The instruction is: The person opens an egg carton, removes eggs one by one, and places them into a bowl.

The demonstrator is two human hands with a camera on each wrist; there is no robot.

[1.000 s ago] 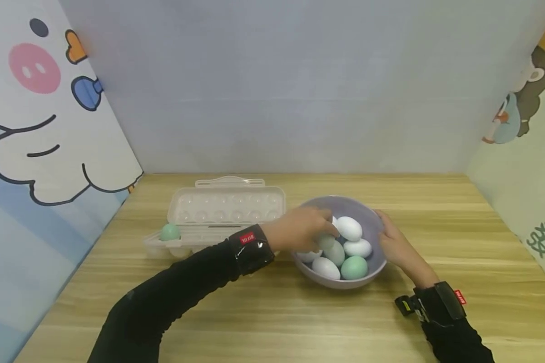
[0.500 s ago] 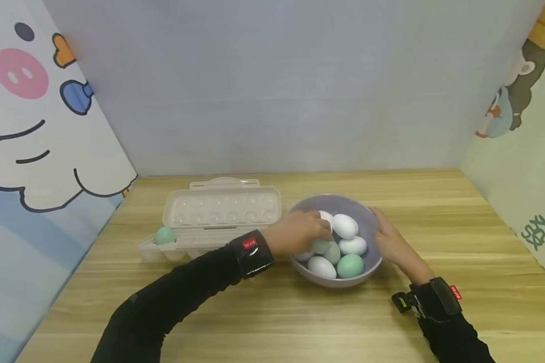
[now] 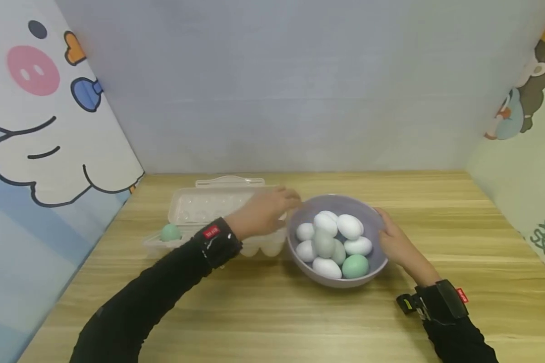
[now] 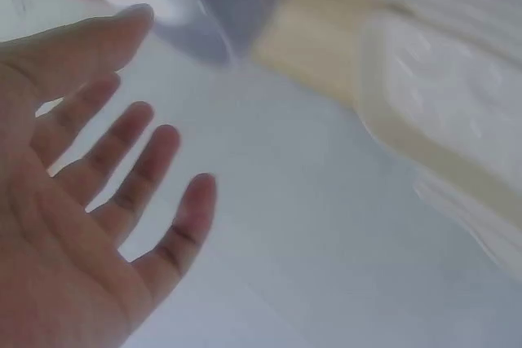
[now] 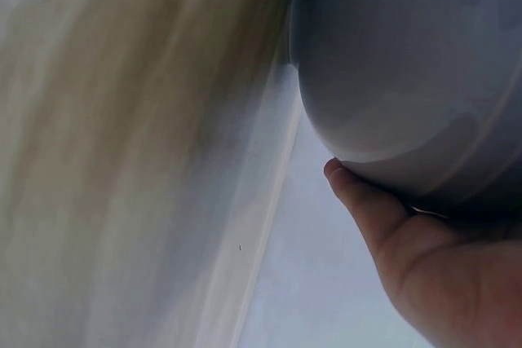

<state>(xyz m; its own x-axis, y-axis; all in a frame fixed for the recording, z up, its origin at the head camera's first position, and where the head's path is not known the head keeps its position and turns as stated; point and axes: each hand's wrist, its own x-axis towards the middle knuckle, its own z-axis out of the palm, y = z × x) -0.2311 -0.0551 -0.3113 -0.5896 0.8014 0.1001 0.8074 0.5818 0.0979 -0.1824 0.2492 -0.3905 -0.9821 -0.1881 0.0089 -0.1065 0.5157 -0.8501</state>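
Observation:
My left hand point(image 3: 265, 209) hovers over the right part of the clear plastic egg carton point(image 3: 188, 204), to the left of the bowl. In the left wrist view, the fingers of this hand point(image 4: 90, 177) are spread and hold nothing. My right hand point(image 3: 397, 242) grips the right rim of the purple-grey bowl point(image 3: 290, 242); the right wrist view shows it against the bowl's outer wall point(image 5: 408, 79). Inside the bowl are several white eggs point(image 3: 349, 227), a mint-green egg point(image 3: 355, 266) and two grey-green eggs point(image 3: 324, 243), one lying on top. Another green egg point(image 3: 170, 232) sits at the carton's left end.
The carton's lid stands open toward the back, and my left forearm hides part of its base. Both things stand on a wood-grain table point(image 3: 300, 322). A pale wall panel point(image 3: 300, 91) rises behind, with printed cartoon panels at the left and right.
My left hand has let go of a grey-green egg, now lying on the others in the bowl, and has moved left over the carton. The right hand keeps its hold on the bowl.

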